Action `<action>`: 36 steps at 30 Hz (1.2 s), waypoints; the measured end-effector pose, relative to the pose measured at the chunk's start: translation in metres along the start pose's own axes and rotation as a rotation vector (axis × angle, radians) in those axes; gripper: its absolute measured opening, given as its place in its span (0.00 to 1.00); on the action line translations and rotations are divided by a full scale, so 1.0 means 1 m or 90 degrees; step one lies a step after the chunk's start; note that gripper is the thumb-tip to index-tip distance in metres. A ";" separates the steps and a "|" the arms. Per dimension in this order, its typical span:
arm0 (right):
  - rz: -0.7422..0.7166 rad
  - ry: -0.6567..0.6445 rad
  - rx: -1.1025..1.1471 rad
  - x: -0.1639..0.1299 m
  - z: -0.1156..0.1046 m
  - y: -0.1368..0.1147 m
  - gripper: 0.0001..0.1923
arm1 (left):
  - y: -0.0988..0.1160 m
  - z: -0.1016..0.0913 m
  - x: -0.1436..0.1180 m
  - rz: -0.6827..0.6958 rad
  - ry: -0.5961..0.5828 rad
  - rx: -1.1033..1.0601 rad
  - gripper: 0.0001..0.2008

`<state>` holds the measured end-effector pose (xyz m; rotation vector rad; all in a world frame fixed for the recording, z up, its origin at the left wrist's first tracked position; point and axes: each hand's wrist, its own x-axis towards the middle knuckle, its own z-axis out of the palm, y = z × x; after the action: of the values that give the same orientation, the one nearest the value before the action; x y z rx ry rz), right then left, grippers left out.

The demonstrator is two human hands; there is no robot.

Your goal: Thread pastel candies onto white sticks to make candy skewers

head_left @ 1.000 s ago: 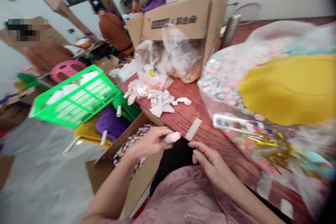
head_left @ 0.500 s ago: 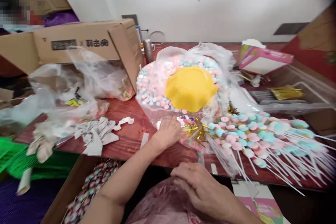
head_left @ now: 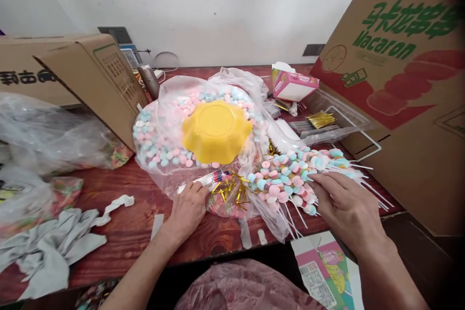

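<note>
Head view: your left hand (head_left: 188, 208) rests loosely curled on the table (head_left: 119, 232), touching a small tube (head_left: 203, 180) below the yellow bowl (head_left: 216, 131). Your right hand (head_left: 345, 206), spread wide, touches the candy skewers (head_left: 290, 177) right of the bowl; a careless sweep could knock them off the table.

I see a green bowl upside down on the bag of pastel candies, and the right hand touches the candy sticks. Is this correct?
Not quite: the head view shows the upside-down bowl is yellow, not green. It does sit on the bag of pastel candies, and the right hand touches the candy sticks.
</note>
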<state>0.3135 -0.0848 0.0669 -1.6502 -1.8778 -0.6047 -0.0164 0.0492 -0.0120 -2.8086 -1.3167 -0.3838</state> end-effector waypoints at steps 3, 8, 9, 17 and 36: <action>0.029 0.022 -0.053 -0.005 -0.003 0.012 0.06 | -0.006 0.005 0.004 -0.016 0.063 -0.033 0.12; 0.027 -0.049 0.030 -0.017 0.001 -0.001 0.06 | -0.008 0.010 0.010 -0.041 0.095 0.008 0.11; 0.015 -0.092 0.020 -0.018 0.002 -0.006 0.07 | -0.008 0.009 0.010 -0.040 0.075 0.012 0.11; 0.002 -0.274 -0.136 -0.030 0.018 -0.013 0.16 | -0.013 -0.007 0.007 -0.028 -0.013 -0.146 0.12; 0.107 -0.010 0.218 -0.021 0.022 -0.032 0.05 | -0.025 -0.003 0.005 -0.217 0.042 -0.467 0.06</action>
<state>0.2814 -0.0899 0.0378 -1.5660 -1.7169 -0.1886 -0.0331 0.0687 -0.0104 -3.0212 -1.9703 -1.1747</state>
